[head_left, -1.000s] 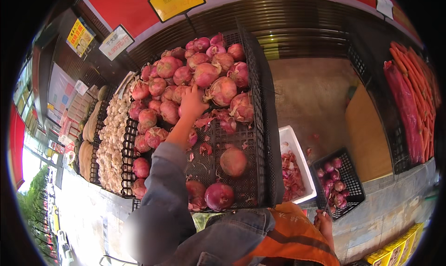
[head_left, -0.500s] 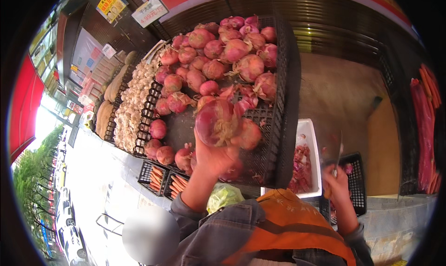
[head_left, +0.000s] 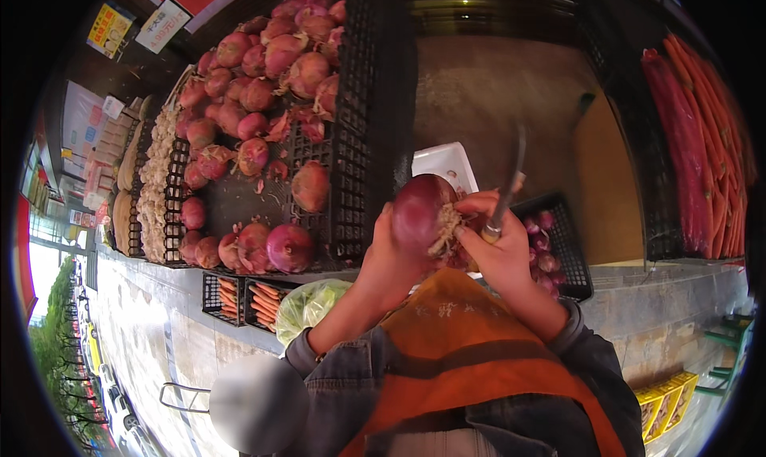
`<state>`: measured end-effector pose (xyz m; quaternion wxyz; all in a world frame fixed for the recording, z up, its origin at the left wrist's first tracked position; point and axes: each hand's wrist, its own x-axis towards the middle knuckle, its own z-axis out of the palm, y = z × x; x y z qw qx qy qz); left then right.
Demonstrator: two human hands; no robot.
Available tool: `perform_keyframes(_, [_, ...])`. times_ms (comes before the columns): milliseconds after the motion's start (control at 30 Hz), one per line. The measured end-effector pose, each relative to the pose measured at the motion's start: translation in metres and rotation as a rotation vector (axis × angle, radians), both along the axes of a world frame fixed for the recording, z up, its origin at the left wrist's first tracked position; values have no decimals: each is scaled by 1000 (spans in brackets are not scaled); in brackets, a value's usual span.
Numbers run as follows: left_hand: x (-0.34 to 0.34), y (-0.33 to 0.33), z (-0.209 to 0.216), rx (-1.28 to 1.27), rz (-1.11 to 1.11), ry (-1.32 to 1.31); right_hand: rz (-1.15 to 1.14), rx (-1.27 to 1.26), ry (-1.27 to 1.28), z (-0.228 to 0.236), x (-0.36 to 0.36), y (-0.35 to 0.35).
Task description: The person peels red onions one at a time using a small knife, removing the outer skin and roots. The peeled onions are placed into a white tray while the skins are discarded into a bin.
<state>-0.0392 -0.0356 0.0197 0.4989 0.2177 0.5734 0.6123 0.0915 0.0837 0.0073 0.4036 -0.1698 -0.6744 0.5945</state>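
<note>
A large red onion is held up in front of my chest, its dry root tuft facing right. My left hand is closed around the onion's left side and underside. On the other side, my right hand grips a knife by its handle. The narrow blade points up and away and is slightly blurred. Thumb and fingertips of that hand touch the root tuft. Behind the onion is a white foam box, mostly hidden.
Left, a black mesh crate bears many red onions, beside garlic. Small peeled onions lie in a low crate at right. Nearby are bagged cabbage, carrots, long carrots and a yellow crate.
The view has swung right. My left hand has brought the onion from over the display crate to my chest. My right hand has come up with the knife to meet it.
</note>
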Motion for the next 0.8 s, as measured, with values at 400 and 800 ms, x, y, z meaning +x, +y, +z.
perform_keyframes(400, [34,20,-30,-13,-124,-513,0,152,-402,-2,38,15])
perform_keyframes(800, [38,22,-32,-60,-5,-501,132,-80,-411,-27,39,20])
